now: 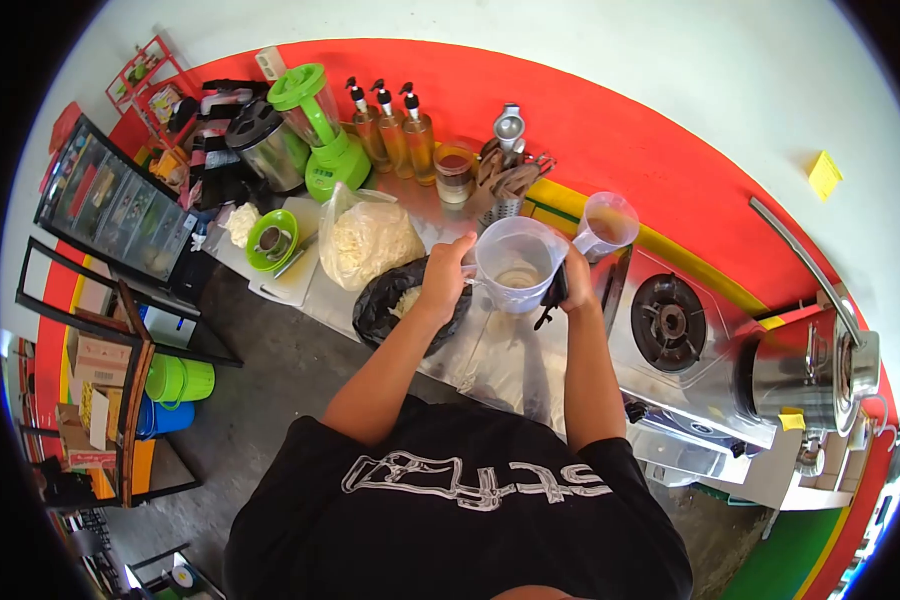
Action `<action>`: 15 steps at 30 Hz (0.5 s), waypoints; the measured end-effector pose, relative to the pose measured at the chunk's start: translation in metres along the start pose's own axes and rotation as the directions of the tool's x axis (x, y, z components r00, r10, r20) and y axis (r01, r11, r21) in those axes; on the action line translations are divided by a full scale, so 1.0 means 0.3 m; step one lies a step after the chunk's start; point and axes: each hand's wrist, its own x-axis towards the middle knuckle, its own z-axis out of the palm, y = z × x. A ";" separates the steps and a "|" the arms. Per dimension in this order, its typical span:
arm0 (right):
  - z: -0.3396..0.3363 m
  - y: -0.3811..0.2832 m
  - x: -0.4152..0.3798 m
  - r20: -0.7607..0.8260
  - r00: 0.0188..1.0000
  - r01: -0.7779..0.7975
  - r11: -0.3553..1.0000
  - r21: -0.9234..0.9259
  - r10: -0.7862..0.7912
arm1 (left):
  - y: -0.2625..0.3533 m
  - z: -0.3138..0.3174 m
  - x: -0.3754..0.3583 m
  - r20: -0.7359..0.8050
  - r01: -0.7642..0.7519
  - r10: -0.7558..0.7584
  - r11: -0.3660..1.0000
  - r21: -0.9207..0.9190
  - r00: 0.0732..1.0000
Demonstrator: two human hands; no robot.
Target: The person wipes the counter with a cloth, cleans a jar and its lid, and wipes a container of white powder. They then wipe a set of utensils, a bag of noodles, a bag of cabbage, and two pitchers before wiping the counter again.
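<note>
A clear plastic measuring jug is held over the steel counter, its open mouth towards me. At its handle, on the left side, my left hand is closed. My right hand grips the jug's opposite wall, and a small black item with a dangling strap shows at those fingers; I cannot tell what it is. Just left of the jug, partly behind my left forearm, sits a black plastic bag with pale shredded stuff inside. Beyond it stands a clear bag of similar pale shreds.
A second plastic jug stands behind my right hand, by a gas burner. A large steel pot is further right. Along the wall are a utensil holder, pump bottles and a green blender. A green bowl rests at left.
</note>
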 end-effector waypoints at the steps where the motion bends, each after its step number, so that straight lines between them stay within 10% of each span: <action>1: -0.022 0.032 0.028 0.006 0.999 -0.053 0.999 -0.013 0.053 | -0.004 -0.011 -0.001 0.008 -0.068 0.069 0.995 -0.069 0.998; 7: 0.011 0.204 0.062 -0.120 0.931 -0.333 0.936 0.110 0.346 | 0.045 -0.083 -0.025 -0.123 -0.207 0.198 0.976 -0.069 0.973; 15: 0.178 0.322 -0.011 -0.003 0.965 -0.219 0.812 0.542 0.262 | 0.045 -0.114 -0.024 -0.208 -0.293 0.280 0.956 -0.034 0.937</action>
